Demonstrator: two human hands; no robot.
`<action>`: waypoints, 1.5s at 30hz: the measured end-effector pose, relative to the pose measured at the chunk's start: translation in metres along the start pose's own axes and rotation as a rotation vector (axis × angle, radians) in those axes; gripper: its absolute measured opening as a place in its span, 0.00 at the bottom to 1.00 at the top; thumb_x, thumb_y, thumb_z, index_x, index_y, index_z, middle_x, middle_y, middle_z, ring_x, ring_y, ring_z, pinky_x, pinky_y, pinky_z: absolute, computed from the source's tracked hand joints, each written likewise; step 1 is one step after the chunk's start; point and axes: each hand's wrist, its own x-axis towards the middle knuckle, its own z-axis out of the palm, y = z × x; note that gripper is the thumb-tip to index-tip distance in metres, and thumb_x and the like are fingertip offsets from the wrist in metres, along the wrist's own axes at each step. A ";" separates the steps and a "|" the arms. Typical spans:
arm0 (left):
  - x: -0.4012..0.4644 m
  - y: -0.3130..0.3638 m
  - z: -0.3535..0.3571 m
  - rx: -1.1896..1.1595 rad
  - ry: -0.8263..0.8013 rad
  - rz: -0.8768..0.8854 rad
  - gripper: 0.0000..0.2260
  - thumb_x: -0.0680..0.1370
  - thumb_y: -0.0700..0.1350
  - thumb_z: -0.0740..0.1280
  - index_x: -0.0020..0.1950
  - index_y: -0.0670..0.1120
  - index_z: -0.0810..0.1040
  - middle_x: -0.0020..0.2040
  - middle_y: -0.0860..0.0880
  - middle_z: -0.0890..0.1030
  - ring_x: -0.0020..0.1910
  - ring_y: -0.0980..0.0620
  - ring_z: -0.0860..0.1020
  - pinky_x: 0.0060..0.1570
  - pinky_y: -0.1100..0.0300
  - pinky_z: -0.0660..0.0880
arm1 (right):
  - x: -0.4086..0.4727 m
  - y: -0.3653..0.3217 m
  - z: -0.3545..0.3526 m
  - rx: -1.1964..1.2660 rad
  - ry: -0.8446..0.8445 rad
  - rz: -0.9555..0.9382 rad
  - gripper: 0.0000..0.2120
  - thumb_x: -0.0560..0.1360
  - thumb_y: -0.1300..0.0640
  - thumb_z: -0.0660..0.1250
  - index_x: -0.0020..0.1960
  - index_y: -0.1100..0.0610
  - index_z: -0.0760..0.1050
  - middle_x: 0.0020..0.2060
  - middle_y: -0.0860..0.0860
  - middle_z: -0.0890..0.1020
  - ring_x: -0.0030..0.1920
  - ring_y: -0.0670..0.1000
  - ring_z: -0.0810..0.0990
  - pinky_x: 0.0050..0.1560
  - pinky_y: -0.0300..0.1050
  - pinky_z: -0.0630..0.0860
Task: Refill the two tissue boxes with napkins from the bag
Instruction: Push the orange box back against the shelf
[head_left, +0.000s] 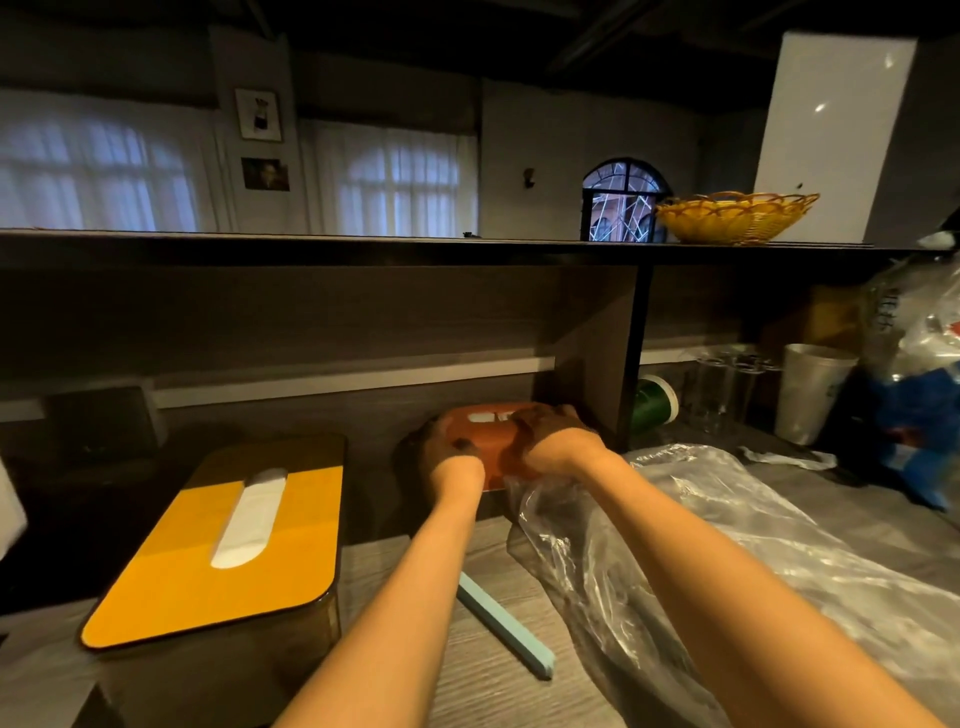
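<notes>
Both hands — left hand (451, 451), right hand (551, 437) — fingers clamped on orange tissue box (493, 435), under shelf

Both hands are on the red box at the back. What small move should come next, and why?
Probably let go and draw back: both the left hand and right hand grip the red tissue box, set under the shelf, napkin showing in its slot, like the yellow tissue box.

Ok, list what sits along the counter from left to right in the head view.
Yellow box → blue stick → plastic bag → white cup. The red box, gripped by both hands, lies further back, between the yellow box and the bag.
</notes>
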 end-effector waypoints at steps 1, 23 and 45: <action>0.003 -0.001 0.002 -0.011 0.011 0.000 0.23 0.82 0.46 0.64 0.77 0.44 0.65 0.74 0.40 0.69 0.72 0.40 0.69 0.70 0.49 0.65 | 0.002 0.001 0.000 -0.004 -0.003 0.006 0.29 0.76 0.48 0.64 0.76 0.46 0.60 0.74 0.51 0.63 0.75 0.60 0.56 0.71 0.59 0.63; -0.005 0.017 0.003 -0.290 0.027 -0.059 0.16 0.83 0.56 0.58 0.63 0.47 0.73 0.65 0.41 0.75 0.62 0.39 0.74 0.65 0.44 0.72 | -0.004 -0.003 -0.016 0.778 0.342 0.044 0.21 0.80 0.54 0.63 0.73 0.56 0.68 0.66 0.57 0.75 0.64 0.58 0.74 0.62 0.47 0.71; -0.194 0.000 -0.219 0.034 0.206 0.407 0.20 0.85 0.53 0.52 0.75 0.49 0.69 0.73 0.50 0.71 0.72 0.51 0.68 0.67 0.61 0.61 | -0.233 -0.203 0.009 1.475 0.243 0.032 0.09 0.81 0.51 0.61 0.55 0.53 0.77 0.50 0.48 0.79 0.49 0.45 0.76 0.47 0.40 0.72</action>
